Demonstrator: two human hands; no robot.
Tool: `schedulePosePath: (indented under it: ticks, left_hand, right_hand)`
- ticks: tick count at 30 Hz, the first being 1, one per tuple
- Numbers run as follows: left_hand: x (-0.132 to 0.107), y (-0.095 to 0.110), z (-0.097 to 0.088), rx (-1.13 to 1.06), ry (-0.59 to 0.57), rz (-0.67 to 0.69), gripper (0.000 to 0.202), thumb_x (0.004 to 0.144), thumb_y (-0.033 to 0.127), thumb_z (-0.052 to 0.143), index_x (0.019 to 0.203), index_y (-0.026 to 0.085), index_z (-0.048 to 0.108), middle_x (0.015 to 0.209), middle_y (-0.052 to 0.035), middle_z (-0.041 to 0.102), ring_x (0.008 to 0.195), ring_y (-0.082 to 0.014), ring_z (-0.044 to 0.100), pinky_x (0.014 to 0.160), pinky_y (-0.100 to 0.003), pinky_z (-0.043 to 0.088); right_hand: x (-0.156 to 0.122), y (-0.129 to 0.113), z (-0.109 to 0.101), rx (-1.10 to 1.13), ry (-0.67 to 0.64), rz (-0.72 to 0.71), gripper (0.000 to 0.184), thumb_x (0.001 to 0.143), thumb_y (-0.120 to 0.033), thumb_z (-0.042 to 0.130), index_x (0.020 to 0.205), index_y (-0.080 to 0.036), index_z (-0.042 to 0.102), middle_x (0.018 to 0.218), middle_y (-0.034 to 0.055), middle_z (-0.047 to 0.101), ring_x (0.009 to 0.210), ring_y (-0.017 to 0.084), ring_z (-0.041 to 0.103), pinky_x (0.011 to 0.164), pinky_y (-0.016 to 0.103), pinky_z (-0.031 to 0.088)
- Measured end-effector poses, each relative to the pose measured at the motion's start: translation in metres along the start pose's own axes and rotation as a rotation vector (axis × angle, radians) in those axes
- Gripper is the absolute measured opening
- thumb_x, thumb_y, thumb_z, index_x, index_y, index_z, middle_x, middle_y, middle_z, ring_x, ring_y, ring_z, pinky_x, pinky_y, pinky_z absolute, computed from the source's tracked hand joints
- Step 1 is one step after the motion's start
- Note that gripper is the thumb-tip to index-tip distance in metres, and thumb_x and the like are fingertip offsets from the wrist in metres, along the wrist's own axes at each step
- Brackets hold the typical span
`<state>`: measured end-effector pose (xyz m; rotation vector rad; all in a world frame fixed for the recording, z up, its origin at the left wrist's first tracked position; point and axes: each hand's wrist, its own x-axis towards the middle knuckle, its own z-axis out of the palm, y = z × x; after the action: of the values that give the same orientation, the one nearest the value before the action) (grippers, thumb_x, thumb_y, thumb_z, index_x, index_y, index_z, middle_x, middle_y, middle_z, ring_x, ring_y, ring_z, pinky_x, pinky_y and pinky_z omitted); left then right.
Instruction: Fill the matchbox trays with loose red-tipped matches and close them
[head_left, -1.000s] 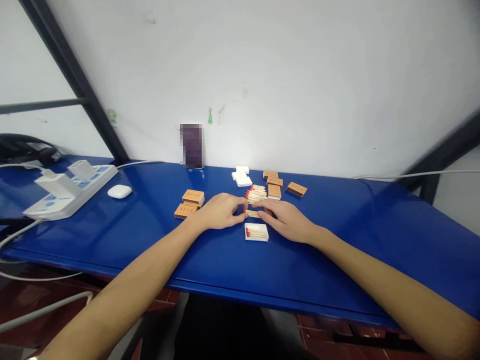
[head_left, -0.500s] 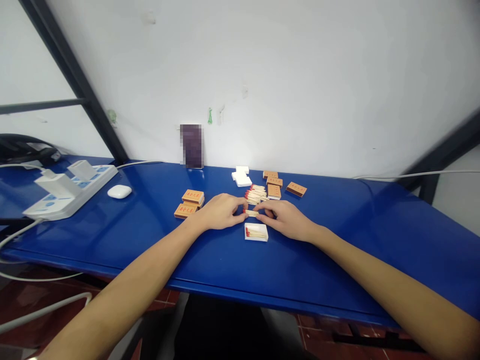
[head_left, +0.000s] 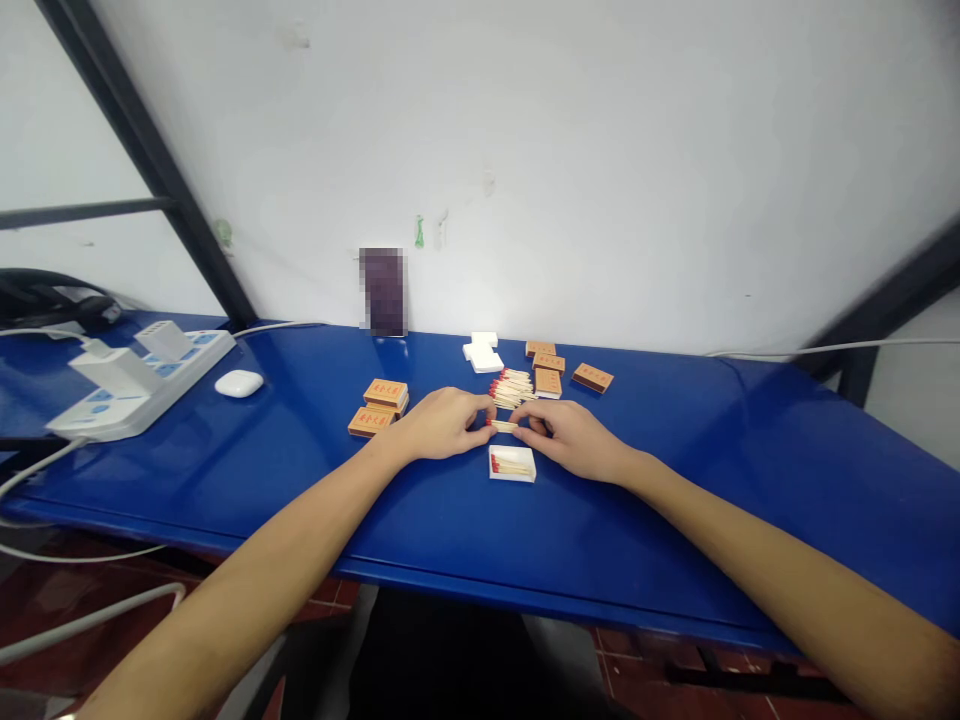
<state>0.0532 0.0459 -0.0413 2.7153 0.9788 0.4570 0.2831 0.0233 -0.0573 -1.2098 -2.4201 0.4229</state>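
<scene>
Between my two hands a small bunch of matches (head_left: 503, 427) lies crosswise, red heads to the left. My left hand (head_left: 452, 424) is closed on the head end with thumb and fingertips. At the plain end, the thumb and fingers of my right hand (head_left: 566, 436) pinch the same bunch. Just in front of them stands a white matchbox tray (head_left: 528, 473), with several matches (head_left: 510, 467) lying in it. Right behind my fingers is a larger heap of loose matches (head_left: 513, 388), its red heads mostly to the left.
Orange matchboxes (head_left: 386, 392) are stacked left of my left hand; several more matchboxes (head_left: 549, 383) sit behind the heap, one matchbox (head_left: 592, 377) apart. White trays (head_left: 484, 357) lie near the wall. Farther left are a white earbud case (head_left: 239, 383) and a power strip (head_left: 142, 400).
Both hands stay in nearly the same place, still gripping the bunch of matches at its ends. Only slight finger movement shows; the boxes, trays and heap look unchanged.
</scene>
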Motion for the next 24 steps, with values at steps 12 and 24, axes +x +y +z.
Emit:
schedulePosePath:
  ticks: [12,24]
  left_hand:
    - [0.0006,0.0,-0.001,-0.008,-0.013,0.028,0.024,0.09,0.038,0.053,0.096,0.022,0.07,0.066,0.0017,0.062,0.06,-0.0122,0.053,0.058,-0.025,0.031]
    - [0.0011,0.0029,-0.0006,-0.043,-0.001,-0.006,0.018,0.087,0.033,0.055,0.088,0.019,0.067,0.063,0.0022,0.059,0.058,-0.0117,0.05,0.057,-0.024,0.029]
  right_hand:
    - [0.0001,0.0017,0.001,0.001,0.005,0.0,0.024,0.095,-0.042,0.049,0.093,-0.022,0.063,0.061,-0.0036,0.049,0.056,0.012,0.045,0.056,0.025,0.031]
    - [0.0001,-0.0002,0.0007,-0.029,0.011,0.003,0.017,0.094,-0.035,0.051,0.092,-0.022,0.063,0.062,-0.0039,0.049,0.058,0.013,0.045,0.057,0.026,0.032]
